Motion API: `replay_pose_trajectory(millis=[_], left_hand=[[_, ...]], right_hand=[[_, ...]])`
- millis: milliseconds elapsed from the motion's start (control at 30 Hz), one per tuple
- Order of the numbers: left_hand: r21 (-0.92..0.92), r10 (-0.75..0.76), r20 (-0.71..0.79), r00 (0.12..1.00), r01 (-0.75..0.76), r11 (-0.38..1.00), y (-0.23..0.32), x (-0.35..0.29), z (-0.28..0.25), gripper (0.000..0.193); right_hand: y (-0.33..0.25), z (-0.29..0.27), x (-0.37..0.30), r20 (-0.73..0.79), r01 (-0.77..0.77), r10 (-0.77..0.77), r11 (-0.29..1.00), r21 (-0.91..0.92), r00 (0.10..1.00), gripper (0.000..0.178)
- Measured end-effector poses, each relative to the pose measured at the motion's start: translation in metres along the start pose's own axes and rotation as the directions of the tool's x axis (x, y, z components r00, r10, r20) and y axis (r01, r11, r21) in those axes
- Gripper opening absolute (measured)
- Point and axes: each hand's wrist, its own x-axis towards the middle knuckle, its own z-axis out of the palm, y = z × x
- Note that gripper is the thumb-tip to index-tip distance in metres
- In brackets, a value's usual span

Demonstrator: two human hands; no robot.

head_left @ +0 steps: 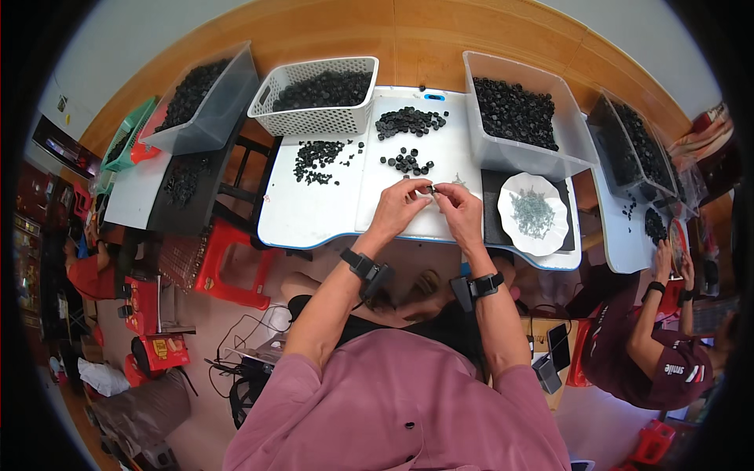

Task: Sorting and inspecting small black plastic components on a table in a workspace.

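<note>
Above the near part of the white table point(314, 216), my left hand point(397, 208) and my right hand point(462, 210) meet fingertip to fingertip. Between them is a small black part point(431, 189), pinched by both and partly covered by the fingers. Just beyond my hands lies a small group of round black knob-like pieces point(408, 162). A larger heap of the same kind of pieces point(410, 122) sits farther back. To the left, smaller black pieces point(316, 159) are scattered. A white scalloped plate point(556, 239) with tiny greenish-grey pieces point(533, 212) stands right of my right hand.
A white perforated basket point(314, 122) and a clear plastic bin point(526, 161), both full of black pieces, stand along the back. The plate rests on a black mat point(495, 208). A red stool point(236, 267) stands at left; a co-worker point(644, 345) works at right.
</note>
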Motion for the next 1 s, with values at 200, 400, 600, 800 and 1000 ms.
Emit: replay_pose_trajectory(millis=[200, 400, 600, 800, 1000], left_hand=[[-0.110, -0.027, -0.034, 0.999, 0.023, 0.994, 0.002, -0.007, 0.008, 0.025], [-0.230, -0.124, -0.102, 0.987, 0.098, 0.968, -0.008, -0.007, 0.009, 0.022], [-0.239, -0.196, -0.194, 0.961, 0.148, 0.960, -0.009, -0.005, 0.010, 0.023], [-0.116, -0.108, -0.178, 0.978, 0.088, 0.989, -0.010, -0.006, 0.010, 0.019], [-0.140, -0.095, -0.170, 0.981, 0.072, 0.988, -0.009, -0.006, 0.010, 0.019]], right_hand=[[-0.001, -0.007, -0.001, 0.140, -0.089, 0.082, 0.995, 0.045, 0.987, 0.016], [-0.005, -0.003, 0.001, -0.044, 0.007, -0.007, 1.000, -0.011, 0.999, 0.012], [-0.019, -0.011, 0.014, -0.059, 0.158, -0.194, 0.912, -0.378, 0.979, 0.010], [-0.028, -0.018, 0.036, 0.174, 0.287, -0.231, 0.687, -0.668, 0.957, 0.006], [-0.023, -0.022, 0.043, 0.295, 0.376, -0.233, 0.555, -0.742, 0.927, 0.005]])
